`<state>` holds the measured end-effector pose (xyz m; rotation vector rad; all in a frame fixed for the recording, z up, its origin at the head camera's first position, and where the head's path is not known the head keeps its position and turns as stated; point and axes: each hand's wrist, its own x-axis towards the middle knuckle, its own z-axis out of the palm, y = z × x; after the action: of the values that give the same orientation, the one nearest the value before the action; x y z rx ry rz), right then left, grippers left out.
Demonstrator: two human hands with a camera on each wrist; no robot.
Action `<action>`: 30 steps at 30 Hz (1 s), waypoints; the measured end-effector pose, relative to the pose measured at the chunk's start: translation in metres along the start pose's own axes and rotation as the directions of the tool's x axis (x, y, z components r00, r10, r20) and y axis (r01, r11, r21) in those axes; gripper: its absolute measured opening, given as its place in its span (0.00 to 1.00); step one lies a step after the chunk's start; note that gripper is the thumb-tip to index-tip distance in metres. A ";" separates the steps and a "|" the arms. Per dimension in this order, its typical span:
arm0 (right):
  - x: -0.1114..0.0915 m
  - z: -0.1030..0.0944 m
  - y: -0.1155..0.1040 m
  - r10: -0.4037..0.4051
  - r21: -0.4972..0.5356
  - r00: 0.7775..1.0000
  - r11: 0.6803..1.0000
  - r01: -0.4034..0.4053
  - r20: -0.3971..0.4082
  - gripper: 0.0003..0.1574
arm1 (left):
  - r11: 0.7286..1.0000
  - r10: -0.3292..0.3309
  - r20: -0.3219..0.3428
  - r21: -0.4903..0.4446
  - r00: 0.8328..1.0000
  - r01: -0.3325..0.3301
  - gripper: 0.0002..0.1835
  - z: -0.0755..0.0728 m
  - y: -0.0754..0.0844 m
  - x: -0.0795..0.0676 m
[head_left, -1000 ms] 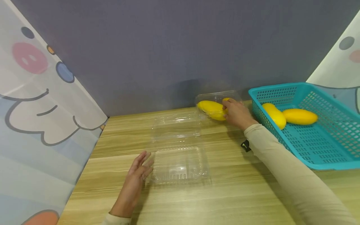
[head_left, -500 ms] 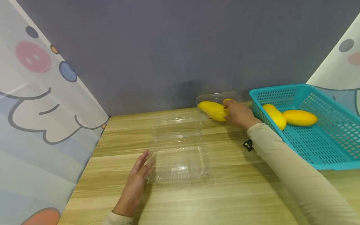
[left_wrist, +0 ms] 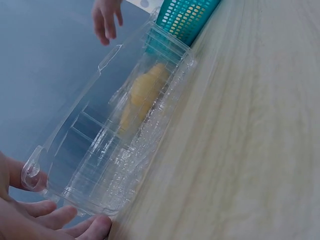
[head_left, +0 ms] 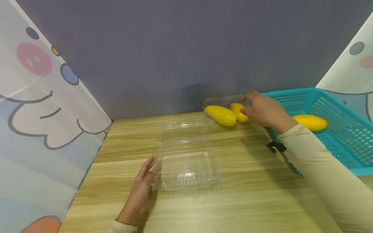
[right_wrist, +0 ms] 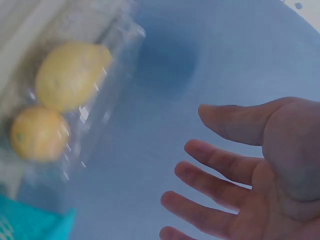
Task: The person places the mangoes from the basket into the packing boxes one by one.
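My left hand (head_left: 142, 186) rests at the left edge of an unfolded clear plastic clamshell box (head_left: 187, 170); its loosely extended fingers touch the wall in the left wrist view. The lid half (head_left: 183, 131) lies flat behind. Further back, a second clear box (head_left: 222, 99) holds two yellow mangoes, one larger mango (head_left: 220, 115) lying on the left and another mango (head_left: 239, 111) beside it. My right hand (head_left: 266, 110) hovers at that box's right end, holding nothing, and its fingers (right_wrist: 215, 160) are spread in the right wrist view.
A turquoise perforated basket (head_left: 344, 105) stands at the right with a yellow mango (head_left: 311, 122) in it, partly behind my right forearm. A small black object (head_left: 276, 147) shows by my right sleeve. A grey wall (head_left: 186, 58) borders the wooden table (head_left: 125, 136).
My right hand has let go of the right mango in the far box and moved right, toward the basket. The left hand and near box have stayed in place.
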<state>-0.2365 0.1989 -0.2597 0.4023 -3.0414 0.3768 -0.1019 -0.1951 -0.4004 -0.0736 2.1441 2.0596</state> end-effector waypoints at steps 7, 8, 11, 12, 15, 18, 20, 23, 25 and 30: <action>-0.004 -0.026 0.023 0.011 -0.059 1.000 0.998 -0.012 -0.011 0.33 | 1.000 0.013 -0.004 -0.001 1.000 -0.013 0.32 -0.002 0.000 -0.004; -0.003 -0.029 0.030 0.017 -0.064 1.000 0.998 -0.017 0.000 0.34 | 1.000 0.011 -0.003 -0.003 1.000 -0.011 0.33 -0.002 0.000 -0.004; 0.002 -0.034 0.056 0.040 -0.078 0.999 0.996 -0.037 0.037 0.36 | 1.000 0.007 0.010 -0.009 1.000 -0.007 0.33 0.001 -0.001 -0.003; 0.004 -0.034 0.065 0.053 -0.083 0.997 0.995 -0.048 0.054 0.36 | 1.000 0.007 0.015 -0.011 1.000 -0.007 0.32 0.002 -0.001 -0.003; 0.008 -0.029 0.093 0.079 -0.101 0.990 0.993 -0.068 0.116 0.36 | 1.000 0.002 0.017 -0.011 1.000 -0.002 0.32 0.004 -0.003 -0.001; 0.010 -0.020 0.117 0.091 -0.096 0.980 0.993 -0.074 0.179 0.35 | 1.000 -0.003 0.012 -0.008 1.000 0.003 0.32 0.005 -0.004 -0.001; 0.010 -0.012 0.128 0.091 -0.078 0.973 0.994 -0.076 0.213 0.36 | 1.000 -0.002 0.008 -0.008 1.000 0.002 0.32 0.005 -0.005 -0.001; 0.008 -0.001 0.141 0.095 -0.058 0.967 0.995 -0.084 0.238 0.38 | 1.000 0.007 0.009 -0.014 1.000 -0.007 0.32 0.004 -0.006 0.000; 0.006 0.005 0.146 0.106 -0.056 0.964 0.994 -0.095 0.246 0.40 | 1.000 0.016 0.015 -0.021 1.000 -0.015 0.32 0.003 -0.006 0.000; 0.005 0.011 0.150 0.142 -0.051 0.958 0.990 -0.133 0.249 0.46 | 0.999 0.028 0.020 -0.040 0.999 -0.027 0.31 0.002 -0.006 -0.001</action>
<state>-0.2806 0.3355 -0.3051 0.2539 -3.3308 0.3002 -0.1000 -0.1930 -0.4067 -0.0283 2.1047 2.1088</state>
